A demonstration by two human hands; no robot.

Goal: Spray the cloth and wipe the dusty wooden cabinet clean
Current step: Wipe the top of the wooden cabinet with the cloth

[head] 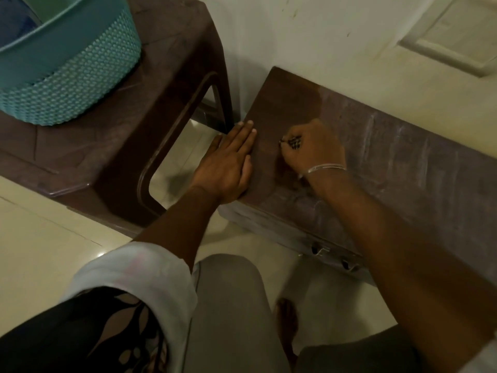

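Wiping looks partway done, approx a third: the low dark-brown wooden cabinet (349, 146) has a darker, cleaner-looking patch at its left end near the wall, while the rest of the top, running right, shows pale grey dust w/ streaks in it. The right hand (313, 149) sits on the cabinet top near that cleaner end, its grip curled tight and pinching a small dark chequered cloth (291, 142), only a scrap of which shows between the fingers; a thin silver bangle (326, 167) rings the wrist. The left hand (232, 160) lies flat w/ fingers spread out straight on the cabinet's left edge, holding nothing, prob. bracing. Left to do, as I judge it: the long dusty stretch to the right, plus the front edge and the face w/ metal fittings below, which also look dull. No spray bottle in view, so can't tell if the cloth is damp. Around: a brown plastic stool-like table (121, 146) just beside the cabinet's left end, carrying a teal textured plastic basket (70, 84); cream wall behind; pale tiled floor (40, 238) below. Nothing stands on the dusty part, so the sweep right looks unblocked; only the wall hems the back edge.
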